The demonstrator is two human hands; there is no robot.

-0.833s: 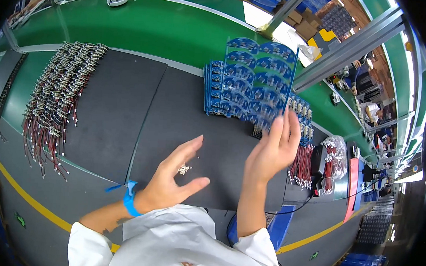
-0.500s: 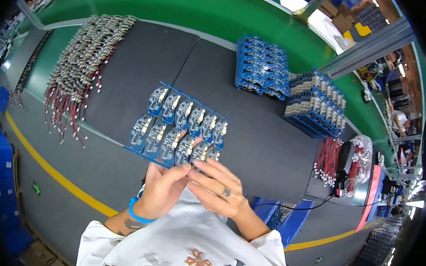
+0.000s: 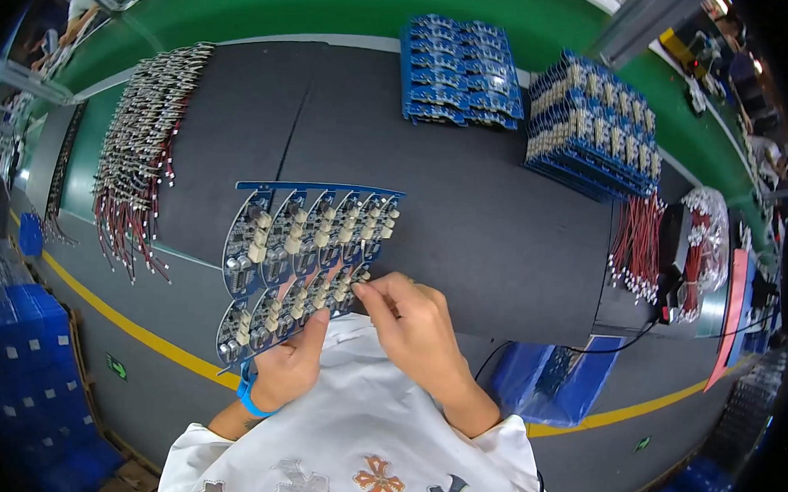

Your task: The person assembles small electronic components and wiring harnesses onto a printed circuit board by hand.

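"Where's the circuit panel?"

"Measure from the flat stack of blue boards: the panel is left of it and well nearer the white shirt, held tilted, its pale connectors showing."

"And the left hand?"

"Clamped on the panel's near edge, thumb in front, the fingers hidden behind."

"The right hand?"

"Thumb and forefinger are together, touching the panel's right end. Whether they pinch a small part is too small to tell."

"What else is on the desk?"

"Just right of the flat stack stands a connector-topped stack. Farther right of the flat stack, and nearer the shirt, is a bundle of red wires with white ends."

"Left of it?"

"Well apart, rows of small wired boards, their leads trailing past the desk's near edge."
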